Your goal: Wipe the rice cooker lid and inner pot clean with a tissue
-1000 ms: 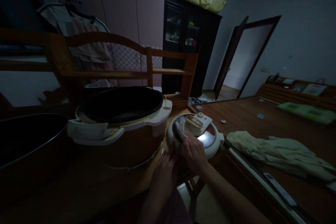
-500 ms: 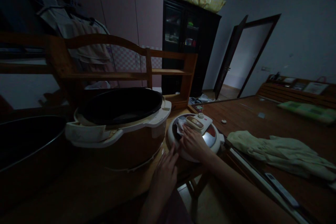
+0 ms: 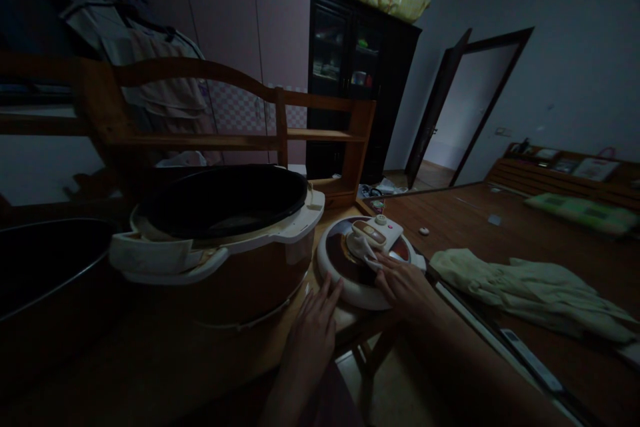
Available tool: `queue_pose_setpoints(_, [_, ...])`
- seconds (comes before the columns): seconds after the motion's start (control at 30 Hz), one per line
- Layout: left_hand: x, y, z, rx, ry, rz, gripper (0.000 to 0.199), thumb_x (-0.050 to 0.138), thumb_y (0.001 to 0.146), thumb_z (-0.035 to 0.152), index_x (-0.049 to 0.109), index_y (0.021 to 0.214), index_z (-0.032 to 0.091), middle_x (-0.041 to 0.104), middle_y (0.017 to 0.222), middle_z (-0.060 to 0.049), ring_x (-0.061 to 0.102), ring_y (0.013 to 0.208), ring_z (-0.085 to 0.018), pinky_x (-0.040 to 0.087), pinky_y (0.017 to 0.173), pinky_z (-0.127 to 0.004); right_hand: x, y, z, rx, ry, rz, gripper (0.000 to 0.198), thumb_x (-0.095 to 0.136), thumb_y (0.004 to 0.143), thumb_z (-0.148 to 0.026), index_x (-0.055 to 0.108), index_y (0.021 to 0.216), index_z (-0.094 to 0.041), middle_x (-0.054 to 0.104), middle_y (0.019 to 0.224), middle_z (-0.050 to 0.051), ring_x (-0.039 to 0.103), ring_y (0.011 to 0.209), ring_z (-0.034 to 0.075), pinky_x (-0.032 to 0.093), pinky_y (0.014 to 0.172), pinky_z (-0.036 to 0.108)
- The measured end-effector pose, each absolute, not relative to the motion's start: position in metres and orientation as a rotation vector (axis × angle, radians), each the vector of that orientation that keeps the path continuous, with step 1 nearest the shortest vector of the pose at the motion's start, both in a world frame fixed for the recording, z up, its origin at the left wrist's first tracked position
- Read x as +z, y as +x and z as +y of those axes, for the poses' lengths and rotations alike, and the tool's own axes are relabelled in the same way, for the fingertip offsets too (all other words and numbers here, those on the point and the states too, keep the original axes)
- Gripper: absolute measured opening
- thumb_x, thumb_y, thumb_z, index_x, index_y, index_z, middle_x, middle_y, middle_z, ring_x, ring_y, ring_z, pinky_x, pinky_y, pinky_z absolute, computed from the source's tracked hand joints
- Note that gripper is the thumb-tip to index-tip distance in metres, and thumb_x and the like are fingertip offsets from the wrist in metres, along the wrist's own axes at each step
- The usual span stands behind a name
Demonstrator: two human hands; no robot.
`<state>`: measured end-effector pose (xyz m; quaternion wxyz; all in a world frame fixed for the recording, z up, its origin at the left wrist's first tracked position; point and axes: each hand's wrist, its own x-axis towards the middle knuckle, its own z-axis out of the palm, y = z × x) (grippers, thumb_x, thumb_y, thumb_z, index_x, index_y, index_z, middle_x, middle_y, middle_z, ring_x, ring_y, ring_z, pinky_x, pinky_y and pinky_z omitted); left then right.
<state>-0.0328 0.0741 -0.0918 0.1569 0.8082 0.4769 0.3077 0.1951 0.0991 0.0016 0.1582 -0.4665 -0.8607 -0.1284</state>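
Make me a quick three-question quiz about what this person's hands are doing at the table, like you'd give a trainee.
1. True or false: the right hand rests on the cooker lid with a white cloth under its fingers.
2. Where is the left hand? A) inside the open cooker pot B) flat on the wooden table beside the lid C) on the pale green cloth
3. Fill in: the lid lies to the ______ of the pot, as the camera sees it.

Key: 1 true; 2 B; 3 right.
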Motion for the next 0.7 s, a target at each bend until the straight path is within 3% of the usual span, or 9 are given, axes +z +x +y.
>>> queue_pose_setpoints(0.13, [-0.092, -0.033, 0.075, 0.882, 2.318, 1.36, 0.078, 0.036, 0.086, 0.002, 0.024, 0.156, 0.035, 0.021, 0.163, 0.003, 0.026, 0.149, -0.021, 0.027, 0.122, -0.047, 0.0, 0.221, 0.095, -0.412, -1.426, -2.374, 0.039, 0.033, 0.098, -0.02, 0.069, 0.113, -0.015, 0.062, 0.135, 0.012, 0.056, 0.129, 0.023, 0.049, 0.106, 0.04])
queue_pose_setpoints(0.3, [-0.093, -0.032, 0.075, 0.885, 2.311, 1.362, 0.078, 0.036, 0.086, 0.002, 0.024, 0.156, 0.035, 0.022, 0.163, 0.003, 0.027, 0.148, -0.021, 0.028, 0.121, -0.048, 0.004, 0.265, 0.094, -0.592, -1.589, -2.14, 0.037, 0.035, 0.096, -0.02, 0.072, 0.096, -0.015, 0.07, 0.118, 0.018, 0.064, 0.117, 0.029, 0.051, 0.098, 0.042])
queue_pose_setpoints(0.47, [-0.094, -0.032, 0.075, 0.903, 2.324, 1.362, 0.079, 0.038, 0.084, 0.001, 0.027, 0.155, 0.034, 0.023, 0.163, 0.001, 0.027, 0.148, -0.022, 0.028, 0.121, -0.048, 0.011, 0.297, 0.105, -0.716, -1.522, -2.092, 0.039, 0.033, 0.095, -0.019, 0.067, 0.115, -0.013, 0.069, 0.12, 0.021, 0.065, 0.112, 0.031, 0.053, 0.089, 0.044])
queue_pose_setpoints(0.57, [-0.093, -0.033, 0.075, 0.911, 2.333, 1.355, 0.078, 0.037, 0.086, 0.001, 0.025, 0.155, 0.034, 0.022, 0.163, 0.001, 0.027, 0.148, -0.021, 0.029, 0.121, -0.048, 0.016, 0.289, 0.122, -0.642, -1.45, -2.122, 0.043, 0.029, 0.098, -0.021, 0.065, 0.12, -0.013, 0.072, 0.113, 0.018, 0.068, 0.105, 0.03, 0.054, 0.088, 0.044])
queue_pose_setpoints(0.7, [-0.093, -0.032, 0.076, 0.909, 2.343, 1.342, 0.077, 0.036, 0.087, 0.002, 0.024, 0.156, 0.035, 0.022, 0.163, 0.002, 0.029, 0.148, -0.019, 0.026, 0.122, -0.047, 0.025, 0.252, 0.145, -0.352, -1.309, -2.223, 0.049, 0.021, 0.102, -0.022, 0.054, 0.138, -0.019, 0.062, 0.137, 0.009, 0.058, 0.126, 0.022, 0.049, 0.1, 0.038])
